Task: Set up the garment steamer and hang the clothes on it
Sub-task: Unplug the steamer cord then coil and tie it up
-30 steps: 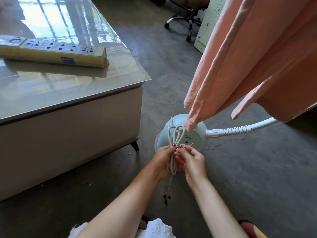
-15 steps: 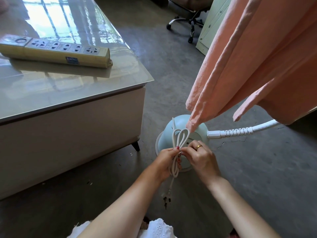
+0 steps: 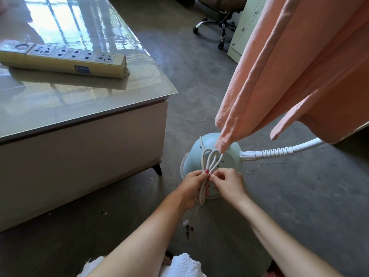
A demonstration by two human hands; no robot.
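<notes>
The pale blue steamer base (image 3: 229,156) stands on the concrete floor with its white ribbed hose (image 3: 279,151) leading off to the right. A peach garment (image 3: 289,72) hangs above it, its hem touching the dome. My left hand (image 3: 191,188) grips the bundled white power cord (image 3: 207,162) in front of the base. My right hand (image 3: 227,183) pinches at the tie around the middle of the bundle. The plug (image 3: 188,226) dangles below my left hand.
A low glass-topped table (image 3: 89,100) fills the left, with a yellowed power strip (image 3: 63,59) lying on it. An office chair (image 3: 219,23) and a pale cabinet (image 3: 243,33) stand at the back. White lace clothing (image 3: 179,266) shows at the bottom edge.
My right hand's fingers shifted in to the tie at the cord bundle's middle. The left hand keeps its grip, and the plug hangs a little lower.
</notes>
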